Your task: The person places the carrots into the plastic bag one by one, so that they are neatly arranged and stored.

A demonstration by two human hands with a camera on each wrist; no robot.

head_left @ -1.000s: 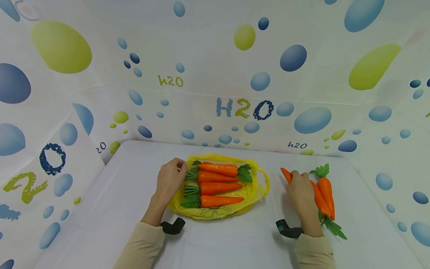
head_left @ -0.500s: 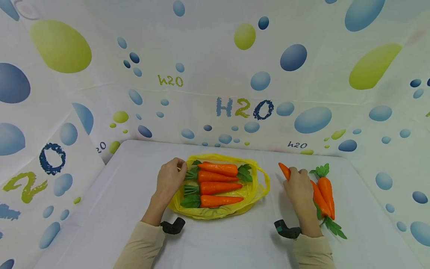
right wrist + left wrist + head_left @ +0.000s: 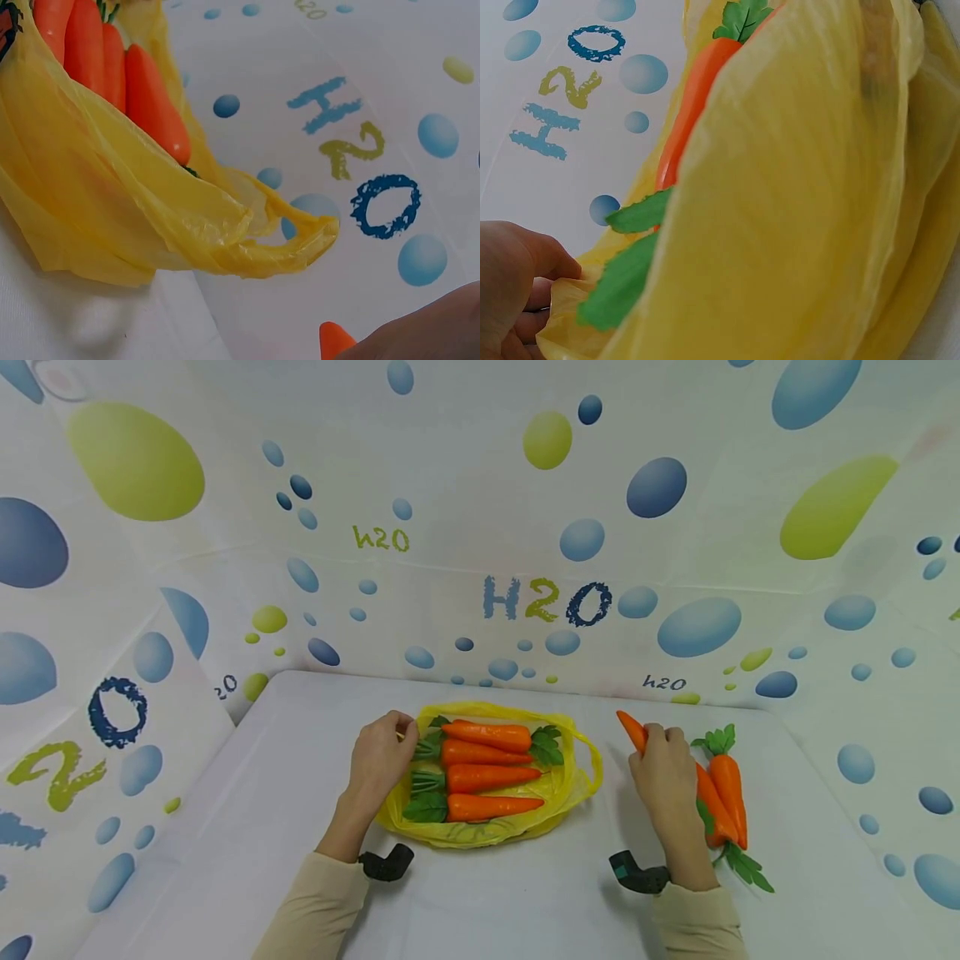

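1. White table (image 3: 510, 914): the working surface. Take clock bearings from the head view, with twelve pointing away from you.
2. Yellow bag (image 3: 517, 829): it rests on the table, mouth upward, long axis running nine to three. Measured from your right hand (image 3: 666, 781), it lies at nine o'clock, near but not touching.
3. Four carrots (image 3: 493, 777): inside the bag, side by side, axes close to the nine-to-three line. Three have leaves toward nine; the farthest from you has its leaves toward three.
4. Loose carrots (image 3: 729, 789): two on the table, between three and four o'clock of your right hand and just beside it. Both run roughly eleven to five, one with leaves at the far end, the other at the near end.
5. Your left hand (image 3: 381, 760): at the bag's nine o'clock end, finger and thumb pinching its rim. This is the nearer hand to the bag, and in contact.
6. Your right hand: fingers curled closely over a single carrot (image 3: 632, 729). Firmness of grip cannot be told.
7. Handle loop (image 3: 319, 236): at the bag's three o'clock end, facing your right hand.
8. Single carrot, exposed part: tip projecting toward eleven, remainder mostly covered by your hand. Finding: its axis stands oblique to the carrots in the bag.
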